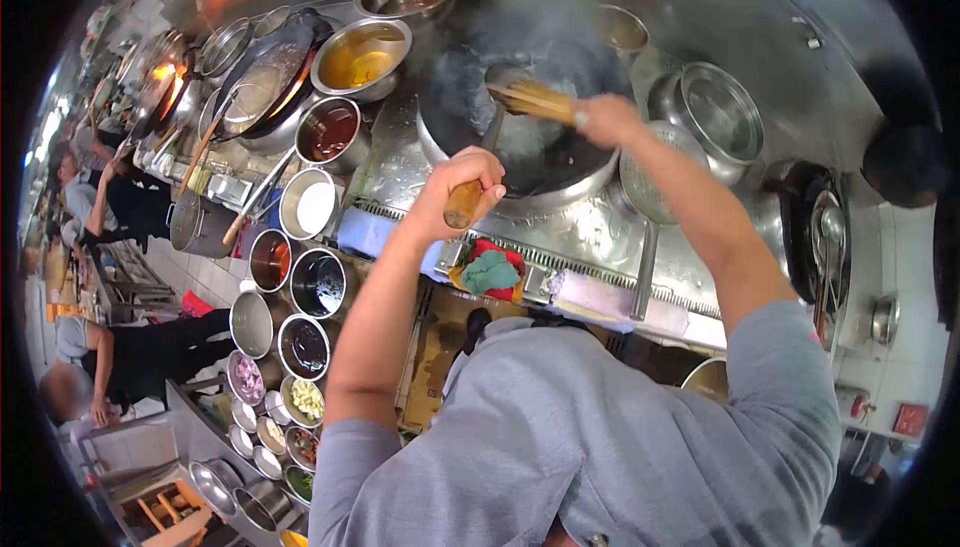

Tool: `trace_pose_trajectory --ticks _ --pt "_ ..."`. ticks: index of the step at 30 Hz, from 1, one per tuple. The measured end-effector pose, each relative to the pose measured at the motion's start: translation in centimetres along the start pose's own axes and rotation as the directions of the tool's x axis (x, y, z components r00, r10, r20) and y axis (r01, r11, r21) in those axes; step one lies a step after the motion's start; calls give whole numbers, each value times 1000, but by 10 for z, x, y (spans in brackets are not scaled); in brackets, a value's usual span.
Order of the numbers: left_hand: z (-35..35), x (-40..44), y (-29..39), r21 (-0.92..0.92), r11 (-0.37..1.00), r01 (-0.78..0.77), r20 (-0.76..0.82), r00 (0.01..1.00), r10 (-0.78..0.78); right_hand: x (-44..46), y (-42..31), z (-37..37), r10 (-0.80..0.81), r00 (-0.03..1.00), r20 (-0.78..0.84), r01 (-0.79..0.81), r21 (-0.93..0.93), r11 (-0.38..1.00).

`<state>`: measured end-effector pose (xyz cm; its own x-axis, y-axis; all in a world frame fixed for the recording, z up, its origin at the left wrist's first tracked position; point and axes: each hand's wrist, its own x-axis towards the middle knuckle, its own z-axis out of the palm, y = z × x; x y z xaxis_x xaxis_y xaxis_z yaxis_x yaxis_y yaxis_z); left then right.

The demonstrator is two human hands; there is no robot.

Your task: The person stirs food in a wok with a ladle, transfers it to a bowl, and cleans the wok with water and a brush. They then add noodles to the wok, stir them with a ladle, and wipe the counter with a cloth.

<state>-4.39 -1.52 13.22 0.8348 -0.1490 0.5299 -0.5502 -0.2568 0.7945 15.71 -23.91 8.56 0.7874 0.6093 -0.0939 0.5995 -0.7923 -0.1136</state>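
Observation:
My left hand (462, 193) is wrapped round the wooden handle (463, 204) of a ladle, whose metal shaft runs up over a large steaming wok (590, 172). My right hand (608, 120) grips a bundled bamboo brush (535, 100). The brush's tip lies against the ladle's bowl (508, 75), above the wok. Steam partly veils the inside of the wok. A perforated skimmer (660, 172) rests to the right of the wok, below my right forearm.
Metal bowls of oil (362, 55), red liquid (329, 131) and dark sauce (304, 345) stand left. A steel pot (718, 112) stands right. Folded cloths (491, 271) lie at the stove's front edge. Several people (85, 347) are at far left.

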Motion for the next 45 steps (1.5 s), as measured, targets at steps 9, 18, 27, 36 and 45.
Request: trace_pose_trajectory --ticks 9,18,27,36,45 --pt "2 30 11 176 949 -263 766 642 36 -43 21 -73 -211 972 107 136 476 869" --pt "6 29 0 57 969 -238 675 725 139 -49 4 -72 -112 984 139 51 383 922" --pt "-66 28 -33 -720 687 -100 -520 733 -438 -57 -39 -17 186 982 -27 -149 488 860" --pt "-143 -9 -110 -796 345 -498 -550 359 -754 -25 -57 4 287 945 -156 -252 211 944" --pt "-92 -97 -134 -928 274 -252 -313 131 -941 -9 -41 -10 231 956 -182 -210 132 969"
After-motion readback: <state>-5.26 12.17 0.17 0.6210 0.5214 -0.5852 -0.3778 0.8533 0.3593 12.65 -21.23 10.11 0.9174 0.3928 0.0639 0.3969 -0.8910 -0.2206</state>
